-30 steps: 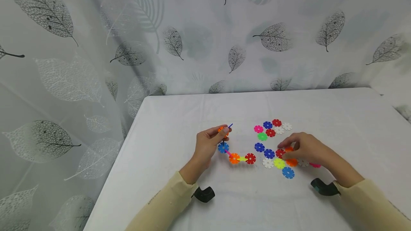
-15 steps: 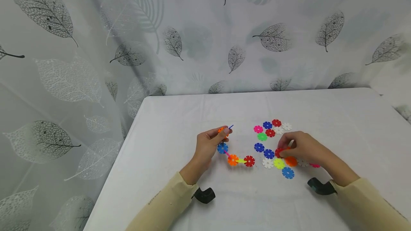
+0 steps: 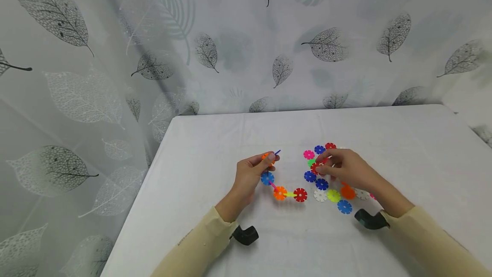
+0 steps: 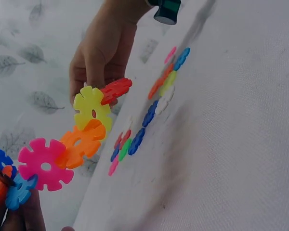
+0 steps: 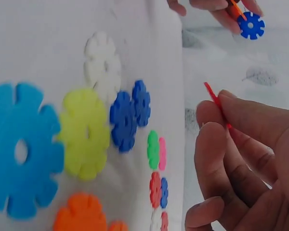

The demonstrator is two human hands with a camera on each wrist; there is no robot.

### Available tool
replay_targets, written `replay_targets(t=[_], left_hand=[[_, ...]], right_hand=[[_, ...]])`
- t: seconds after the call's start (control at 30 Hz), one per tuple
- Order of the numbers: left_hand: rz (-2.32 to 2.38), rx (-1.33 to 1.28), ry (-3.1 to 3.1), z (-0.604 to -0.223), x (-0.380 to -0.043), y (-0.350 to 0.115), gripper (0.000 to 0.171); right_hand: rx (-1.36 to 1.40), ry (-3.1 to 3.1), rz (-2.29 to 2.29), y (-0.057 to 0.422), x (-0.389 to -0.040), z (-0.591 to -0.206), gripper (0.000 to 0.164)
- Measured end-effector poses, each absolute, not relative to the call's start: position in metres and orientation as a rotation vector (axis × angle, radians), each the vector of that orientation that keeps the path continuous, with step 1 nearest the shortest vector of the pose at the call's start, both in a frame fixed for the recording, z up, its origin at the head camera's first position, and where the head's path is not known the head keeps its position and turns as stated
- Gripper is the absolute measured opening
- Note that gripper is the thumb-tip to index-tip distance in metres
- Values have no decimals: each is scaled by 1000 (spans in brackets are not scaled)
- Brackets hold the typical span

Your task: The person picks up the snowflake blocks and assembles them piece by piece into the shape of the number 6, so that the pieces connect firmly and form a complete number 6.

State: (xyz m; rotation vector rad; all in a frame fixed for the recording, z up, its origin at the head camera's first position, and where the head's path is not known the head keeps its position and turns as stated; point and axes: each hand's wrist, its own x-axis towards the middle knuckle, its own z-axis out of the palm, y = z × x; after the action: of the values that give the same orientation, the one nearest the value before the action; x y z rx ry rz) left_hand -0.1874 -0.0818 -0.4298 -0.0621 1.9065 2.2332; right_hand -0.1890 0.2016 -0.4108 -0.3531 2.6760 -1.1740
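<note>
My left hand (image 3: 247,176) pinches an orange notched plastic disc (image 3: 266,157) at one end of a chain of interlocking snowflake discs. A dark blue disc (image 5: 251,26) is joined beside the fingers. From there hang a light blue disc (image 3: 267,178), a pink disc (image 4: 45,164), an orange disc (image 3: 280,193), a yellow disc (image 4: 92,108) and, at the free end, a red disc (image 3: 300,195). My right hand (image 3: 346,166) holds another red disc (image 5: 215,98) between thumb and fingertips, raised over the loose discs and apart from the chain.
Loose discs lie on the white table (image 3: 215,140) below and around my right hand, among them dark blue (image 3: 321,184), white (image 3: 320,195), yellow (image 3: 334,195), orange (image 3: 348,192) and light blue (image 3: 344,207). A leaf-print curtain (image 3: 238,54) hangs behind the table.
My right hand has picked up the red disc from the loose pieces and moved it left and slightly away from me. My left hand stays nearly still, the chain swaying slightly.
</note>
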Motion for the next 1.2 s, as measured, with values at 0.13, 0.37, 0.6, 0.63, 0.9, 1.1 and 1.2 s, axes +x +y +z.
replay_targets(t=[0.13,0.37,0.6,0.63,0.9,1.1,1.2], left_hand=[[2229,-73,1903,-429,-186,-81,39],[2223,-75,1902,-428,-185,-81,38],[2218,-63,1892,-426,-182,-81,37],[2218,-57,1890,-426,-182,-80,36],[2215,-46,1909,-426,-182,-79,35],[2213,-56,1921,-429,-183,-77,37],[2209,-54,1919,-431,-183,-77,37]], right_hand=[[-385,2655,-1252,192,-191,-408,34],[-426,2612,-1411,174,-195,-401,29],[-411,2626,-1525,159,-197,-395,31],[-409,2630,-1537,157,-197,-394,30],[-429,2645,-1622,147,-198,-392,28],[-411,2622,-1673,143,-200,-395,29],[-395,2603,-1682,142,-200,-397,30]])
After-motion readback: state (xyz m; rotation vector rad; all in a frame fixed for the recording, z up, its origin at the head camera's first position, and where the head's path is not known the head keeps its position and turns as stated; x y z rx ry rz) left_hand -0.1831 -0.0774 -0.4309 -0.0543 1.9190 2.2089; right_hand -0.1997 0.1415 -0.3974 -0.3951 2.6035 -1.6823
